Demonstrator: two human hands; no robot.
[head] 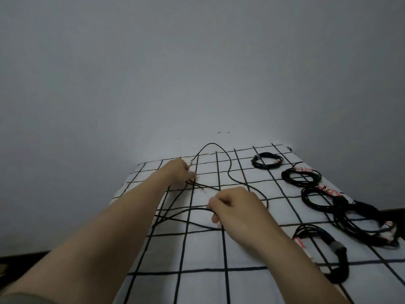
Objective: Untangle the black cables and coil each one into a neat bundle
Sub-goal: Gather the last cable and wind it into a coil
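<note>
A thin loose black cable (229,170) lies in open loops across the white cloth with black grid lines (203,249). My left hand (178,172) reaches to the far left part of the cloth and pinches the cable where it arcs up off the surface. My right hand (232,205) is nearer, fingers curled round a strand of the same cable (188,210) that sweeps left toward the cloth's edge. Several strands cross between the two hands.
Several coiled black cable bundles lie along the right side: one far back (267,160), one (301,176) below it, a larger one (317,197), a big one (368,229) with red-and-white tags, and a nearest one (324,244). A grey wall rises behind.
</note>
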